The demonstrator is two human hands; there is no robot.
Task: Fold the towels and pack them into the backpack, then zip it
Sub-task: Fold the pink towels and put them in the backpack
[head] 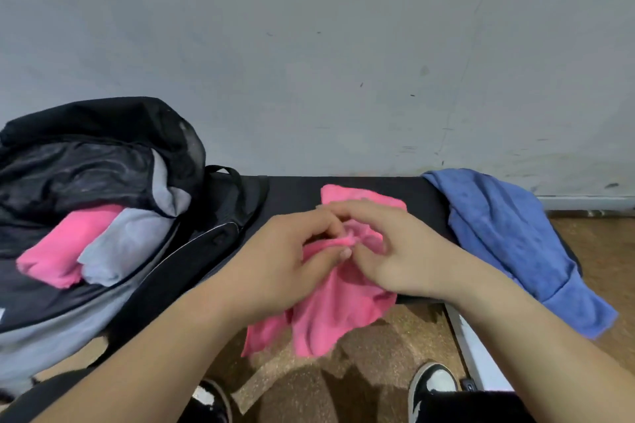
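The fingers (323, 221) of the left hand (275, 254) are curled, and with the thumb they pinch a bunched ridge of the pink towel (343, 309). The right hand (398, 251) meets it from the other side, its own fingers bent and nipping the same ridge, so the two hands touch over the cloth.

The pink towel is unfolded and rumpled. It lies at the middle of the bench (295, 191), reaching almost to the far edge, and its lower part hangs over the near edge toward the floor (378, 347).

At the left end of the bench stands the backpack (103, 120), black and grey, with its main compartment unzipped and gaping. Inside it a folded pink towel (58, 251) and a folded grey towel (127, 244) lie side by side, touching.

At the right end a blue towel (505, 233) lies in a loose heap, unfolded, draping over the near right corner.

Below the near edge show two black-and-white shoes (434, 385). A scuffed grey wall (309, 62) rises straight behind the far edge.
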